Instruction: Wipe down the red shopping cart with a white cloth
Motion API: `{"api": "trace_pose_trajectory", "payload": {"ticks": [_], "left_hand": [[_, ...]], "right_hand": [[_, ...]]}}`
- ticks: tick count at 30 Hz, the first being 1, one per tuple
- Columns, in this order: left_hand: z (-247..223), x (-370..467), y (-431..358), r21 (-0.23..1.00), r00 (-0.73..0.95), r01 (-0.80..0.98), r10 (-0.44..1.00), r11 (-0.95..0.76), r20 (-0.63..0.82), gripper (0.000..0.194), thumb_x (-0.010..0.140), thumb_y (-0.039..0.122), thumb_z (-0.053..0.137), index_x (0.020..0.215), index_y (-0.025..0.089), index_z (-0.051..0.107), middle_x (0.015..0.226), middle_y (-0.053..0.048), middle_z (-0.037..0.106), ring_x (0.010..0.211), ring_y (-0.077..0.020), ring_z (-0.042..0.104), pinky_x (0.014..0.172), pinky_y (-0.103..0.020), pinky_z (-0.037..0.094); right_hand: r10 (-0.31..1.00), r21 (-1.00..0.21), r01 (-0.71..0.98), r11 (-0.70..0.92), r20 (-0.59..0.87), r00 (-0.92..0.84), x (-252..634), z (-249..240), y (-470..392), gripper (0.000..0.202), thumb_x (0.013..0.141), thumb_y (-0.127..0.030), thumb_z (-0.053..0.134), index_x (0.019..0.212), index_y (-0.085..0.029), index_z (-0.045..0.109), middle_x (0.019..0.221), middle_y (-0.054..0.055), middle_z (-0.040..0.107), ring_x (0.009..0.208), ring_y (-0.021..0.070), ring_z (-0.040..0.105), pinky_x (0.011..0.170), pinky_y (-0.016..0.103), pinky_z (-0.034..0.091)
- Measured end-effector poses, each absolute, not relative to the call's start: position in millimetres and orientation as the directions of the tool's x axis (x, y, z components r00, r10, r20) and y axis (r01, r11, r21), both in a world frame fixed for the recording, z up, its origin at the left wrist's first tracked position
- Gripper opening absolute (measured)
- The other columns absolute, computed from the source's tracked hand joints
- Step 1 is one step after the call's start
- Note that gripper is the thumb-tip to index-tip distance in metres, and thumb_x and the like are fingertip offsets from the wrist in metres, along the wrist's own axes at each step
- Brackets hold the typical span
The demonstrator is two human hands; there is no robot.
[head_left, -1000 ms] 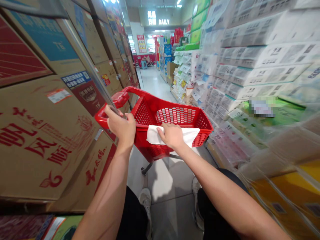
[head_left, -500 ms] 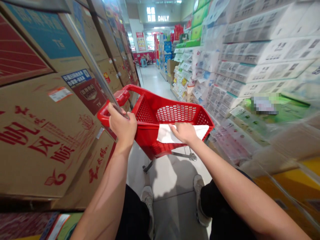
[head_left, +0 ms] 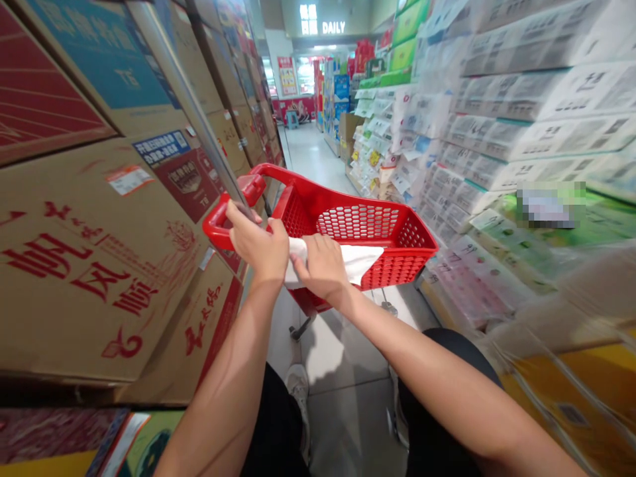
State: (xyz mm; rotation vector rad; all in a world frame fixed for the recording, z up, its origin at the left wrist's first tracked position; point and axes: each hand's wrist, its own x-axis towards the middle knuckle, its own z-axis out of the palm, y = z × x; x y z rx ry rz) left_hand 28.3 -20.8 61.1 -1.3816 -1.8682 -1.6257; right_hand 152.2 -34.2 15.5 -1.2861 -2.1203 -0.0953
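A red plastic shopping basket on wheels (head_left: 397,270) stands at an angle in front of my legs, its wall pierced with holes. My left hand (head_left: 259,245) is wrapped round a metal pole (head_left: 201,122) beside the basket's red handle end. This pole slants up to the upper left, out of view. Just right of it, my right hand (head_left: 322,264) presses a white cloth (head_left: 366,262) over the basket's near rim. Part of the cloth spreads out beyond each side of that hand. Its fingers are bent over the cloth and the rim.
Stacked cardboard boxes (head_left: 74,265) wall the left side. Packs of tissue paper (head_left: 517,142) are piled up on the right. Between them a tiled aisle (head_left: 311,149) runs back to a blue stool (head_left: 292,118). My shoes (head_left: 298,391) stand close behind the basket.
My right hand has slid the white cloth leftward along the near rim, close to my left hand. My left hand keeps its grip on the pole. The view has shifted slightly.
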Motion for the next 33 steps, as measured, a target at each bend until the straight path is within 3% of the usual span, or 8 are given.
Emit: {"api": "trace_pose_trajectory", "payload": {"ticks": [3,6,10,19,26,33], "left_hand": [[60.4,23.9,-23.2,0.57,-0.467,0.816,0.47,-0.098,0.749,0.07,0.076,0.014,0.05,0.144,0.009,0.032,0.104,-0.011,0.063,0.104,-0.0294,0.062,0.102,-0.045,0.041],[60.6,16.2,-24.7,0.55,-0.435,0.829,0.5,-0.103,0.749,0.067,0.077,0.014,0.051,0.142,0.012,0.034,0.105,-0.011,0.063,0.104,-0.0292,0.062,0.101,-0.044,0.043],[61.5,6.6,-24.6,0.556,-0.423,0.823,0.524,-0.12,0.739,0.058,0.079,0.015,0.051,0.136,0.016,0.039,0.1,-0.008,0.062,0.1,-0.0267,0.064,0.099,-0.042,0.045],[59.2,6.2,-23.1,0.556,-0.425,0.82,0.506,-0.136,0.75,0.06,0.078,0.015,0.051,0.137,0.014,0.038,0.102,-0.009,0.061,0.099,-0.027,0.063,0.1,-0.043,0.044],[61.2,12.7,-23.3,0.576,-0.455,0.808,0.49,-0.124,0.744,0.063,0.077,0.014,0.052,0.138,0.015,0.037,0.099,-0.008,0.061,0.098,-0.0266,0.063,0.1,-0.044,0.044],[59.7,6.3,-21.2,0.544,-0.43,0.831,0.481,-0.12,0.764,0.065,0.077,0.014,0.05,0.14,0.014,0.035,0.099,-0.008,0.061,0.096,-0.0256,0.063,0.098,-0.042,0.045]], "right_hand": [[0.717,-0.248,0.741,0.624,0.558,-0.417,154.4,17.7,-37.2,0.055,0.102,-0.052,0.039,0.139,-0.012,0.05,0.126,0.016,0.062,0.114,0.0288,0.052,0.099,0.04,0.036],[0.736,-0.227,0.735,0.638,0.461,-0.497,182.3,18.2,-32.3,0.055,0.104,-0.054,0.034,0.137,-0.013,0.051,0.125,0.015,0.063,0.112,0.0282,0.054,0.098,0.039,0.037],[0.859,-0.166,0.869,0.466,0.319,-0.4,229.9,15.0,-23.9,0.057,0.106,-0.055,0.024,0.114,-0.014,0.062,0.111,0.015,0.069,0.106,0.0276,0.059,0.092,0.037,0.037],[0.986,-0.017,0.995,0.098,0.133,-0.095,315.9,9.1,-14.7,0.066,0.104,-0.059,0.021,0.105,-0.015,0.07,0.106,0.017,0.073,0.104,0.0296,0.065,0.087,0.036,0.039],[0.96,-0.114,0.982,0.148,0.257,-0.115,253.9,12.0,-18.3,0.062,0.105,-0.053,0.023,0.106,-0.014,0.071,0.105,0.017,0.074,0.103,0.0289,0.065,0.091,0.038,0.039],[0.823,-0.195,0.888,0.417,0.495,-0.278,165.3,13.0,-36.4,0.048,0.103,-0.054,0.033,0.112,-0.016,0.06,0.114,0.016,0.066,0.107,0.0299,0.055,0.094,0.041,0.036]]}}
